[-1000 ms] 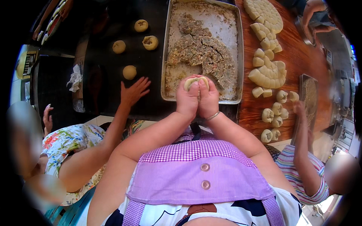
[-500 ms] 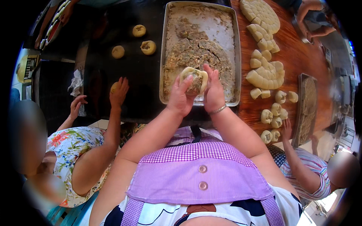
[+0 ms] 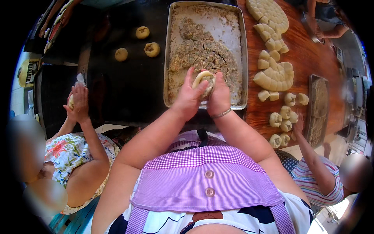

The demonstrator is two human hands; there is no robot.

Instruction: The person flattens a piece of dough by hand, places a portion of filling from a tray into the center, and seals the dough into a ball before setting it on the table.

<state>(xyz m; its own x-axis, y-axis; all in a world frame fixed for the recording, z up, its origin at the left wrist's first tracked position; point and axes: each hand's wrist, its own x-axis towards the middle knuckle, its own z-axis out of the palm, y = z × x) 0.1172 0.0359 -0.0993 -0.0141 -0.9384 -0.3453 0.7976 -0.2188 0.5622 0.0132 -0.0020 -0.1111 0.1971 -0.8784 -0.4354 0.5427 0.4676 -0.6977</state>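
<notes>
Between my two hands, over the near edge of a metal tray (image 3: 166, 84), is a cup of pale dough (image 3: 203, 76) with greyish-brown filling showing inside it. My left hand (image 3: 189, 94) cradles it from the left, its thumb lying across the opening. On the other side my right hand (image 3: 219, 93), with a bracelet at the wrist, presses its fingers against the dough wall. Crumbly chopped filling (image 3: 206, 52) covers the tray's middle, thinning to scraps at the far end.
Stuffed buns (image 3: 152, 49) sit on the dark surface at left. Cut dough pieces (image 3: 274, 76) and small dough cups (image 3: 275, 120) lie on the wooden table at right, beside a narrow filled tray (image 3: 320, 101). Co-workers' hands (image 3: 79, 102) work at my left, and others at right.
My hands have turned the dough cup and closed in around it; its opening looks narrower. The left co-worker has lifted a bun off the dark surface and holds it between both palms.
</notes>
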